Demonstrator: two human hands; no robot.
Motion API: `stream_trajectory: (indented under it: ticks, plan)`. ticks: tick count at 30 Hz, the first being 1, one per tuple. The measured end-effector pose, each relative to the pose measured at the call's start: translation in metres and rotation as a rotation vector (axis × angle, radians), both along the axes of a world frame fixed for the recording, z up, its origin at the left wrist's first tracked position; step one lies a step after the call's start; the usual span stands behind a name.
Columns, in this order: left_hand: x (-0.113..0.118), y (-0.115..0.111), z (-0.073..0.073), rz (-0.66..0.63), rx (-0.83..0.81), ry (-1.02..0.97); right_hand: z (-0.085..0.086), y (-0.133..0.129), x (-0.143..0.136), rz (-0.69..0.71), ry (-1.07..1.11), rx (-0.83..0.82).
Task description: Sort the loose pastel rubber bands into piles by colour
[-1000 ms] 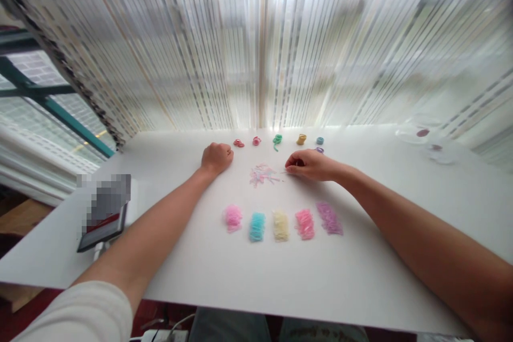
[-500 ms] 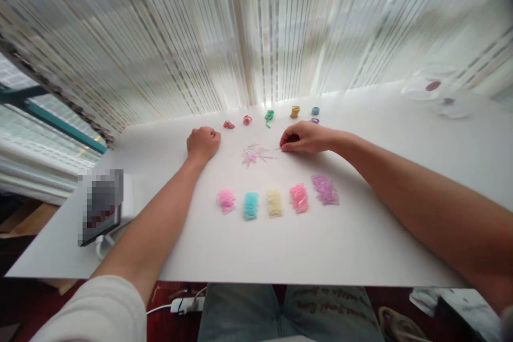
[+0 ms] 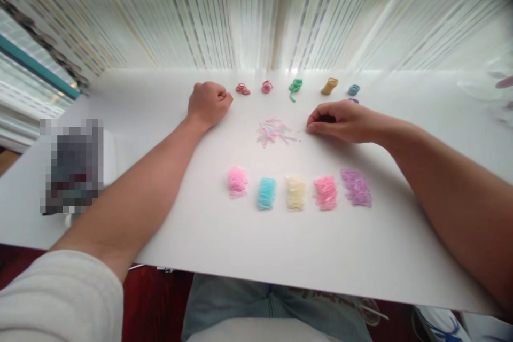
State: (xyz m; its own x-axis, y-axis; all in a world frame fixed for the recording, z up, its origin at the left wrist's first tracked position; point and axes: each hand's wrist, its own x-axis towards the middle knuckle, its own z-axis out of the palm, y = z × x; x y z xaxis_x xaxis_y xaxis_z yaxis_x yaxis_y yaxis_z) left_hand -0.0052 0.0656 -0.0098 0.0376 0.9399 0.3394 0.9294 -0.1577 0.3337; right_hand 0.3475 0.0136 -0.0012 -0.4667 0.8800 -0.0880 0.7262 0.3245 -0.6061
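I saw the left hand [image 3: 210, 103] balled beside the red bands [image 3: 242, 89]; the right hand [image 3: 345, 121] had fingertips pinched together, contents unclear, near the loose pastel pile [image 3: 276, 132] on the white table [image 3: 224, 240].

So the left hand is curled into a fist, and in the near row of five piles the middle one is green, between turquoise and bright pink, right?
The middle pile is pale yellow, not green, as the head view shows. It sits between the turquoise pile and the bright pink pile, and the left hand is in a fist.
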Motion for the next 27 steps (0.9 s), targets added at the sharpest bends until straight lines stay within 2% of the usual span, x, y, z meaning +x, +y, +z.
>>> stream_trajectory:
  ticks: [11, 21, 27]
  plan:
    - [-0.0005, -0.0055, -0.0028, -0.019, -0.012, 0.072, -0.0087, 0.0007, 0.0022, -0.009, 0.067, -0.089]
    - [-0.0005, -0.0044, -0.0055, -0.028, -0.035, 0.096, -0.0048, 0.0024, -0.0015, -0.068, -0.015, -0.071]
    - [-0.0005, -0.006, -0.0044, -0.033, -0.055, 0.102, -0.0103, 0.0052, 0.0011, -0.055, -0.004, -0.07]
